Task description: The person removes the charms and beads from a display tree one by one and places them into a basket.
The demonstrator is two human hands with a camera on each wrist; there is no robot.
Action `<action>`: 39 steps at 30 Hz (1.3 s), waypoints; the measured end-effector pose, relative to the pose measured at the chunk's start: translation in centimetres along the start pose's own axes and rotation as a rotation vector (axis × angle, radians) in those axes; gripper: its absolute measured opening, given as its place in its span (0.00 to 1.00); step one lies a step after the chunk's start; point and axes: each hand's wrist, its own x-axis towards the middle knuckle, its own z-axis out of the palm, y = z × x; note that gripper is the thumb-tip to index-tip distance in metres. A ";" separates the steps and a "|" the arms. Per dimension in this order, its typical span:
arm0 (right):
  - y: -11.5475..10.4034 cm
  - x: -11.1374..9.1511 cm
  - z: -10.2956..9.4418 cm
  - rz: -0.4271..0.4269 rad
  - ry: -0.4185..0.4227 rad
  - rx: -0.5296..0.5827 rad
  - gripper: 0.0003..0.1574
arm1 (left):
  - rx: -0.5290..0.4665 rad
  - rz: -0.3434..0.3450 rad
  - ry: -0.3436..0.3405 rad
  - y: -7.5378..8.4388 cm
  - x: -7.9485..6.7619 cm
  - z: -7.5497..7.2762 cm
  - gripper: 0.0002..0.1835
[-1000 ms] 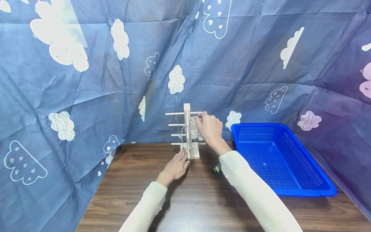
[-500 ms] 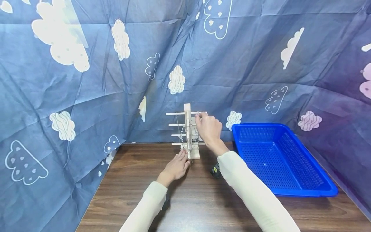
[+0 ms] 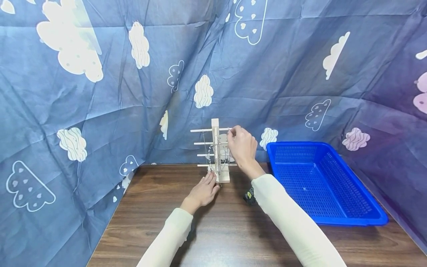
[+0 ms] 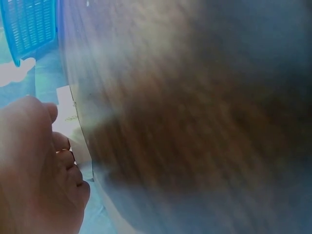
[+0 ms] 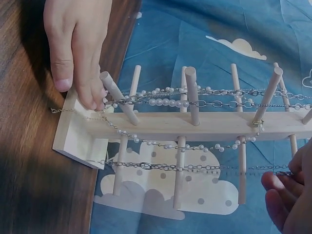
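Note:
A pale wooden jewelry stand [image 3: 215, 148] with several round pegs stands upright at the back of the table. Silver chains and a pearl-beaded necklace [image 5: 168, 103] hang along it in the right wrist view. My left hand [image 3: 202, 191] rests on the stand's base [image 5: 73, 134], fingers mostly straight. At the upper right peg, my right hand [image 3: 243, 146] pinches a thin chain necklace [image 5: 214, 168] between thumb and fingers. The chain's upper end is partly hidden by those fingers. In the left wrist view, my left hand [image 4: 39, 165] shows beside the pale base.
A blue perforated plastic basket [image 3: 328, 220] stands to the right. A small black object with a yellow mark [image 3: 249, 195] is beside my right sleeve. Dark wood table [image 3: 150, 222] extends toward me, and a blue cloud-patterned cloth [image 3: 110, 111] hangs close behind the stand.
My right hand has shifted slightly to the right, toward the end of the top peg. The left hand has stayed on the base.

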 end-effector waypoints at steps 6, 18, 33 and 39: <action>0.3 0.1 0.1 -0.038 0.047 0.024 0.09 | -0.007 -0.010 -0.006 0.1 0.0 -0.3 0.33; 0.3 0.5 -0.4 -0.098 0.081 0.045 0.05 | 0.001 -0.006 -0.012 0.1 0.0 -0.4 0.33; 1.4 1.2 -1.5 -0.136 0.104 0.051 0.07 | 0.008 0.003 -0.028 -0.2 0.0 -0.4 0.33; 2.0 1.4 -1.8 -0.122 0.098 0.055 0.06 | 0.007 0.009 -0.034 -0.4 0.2 -0.1 0.33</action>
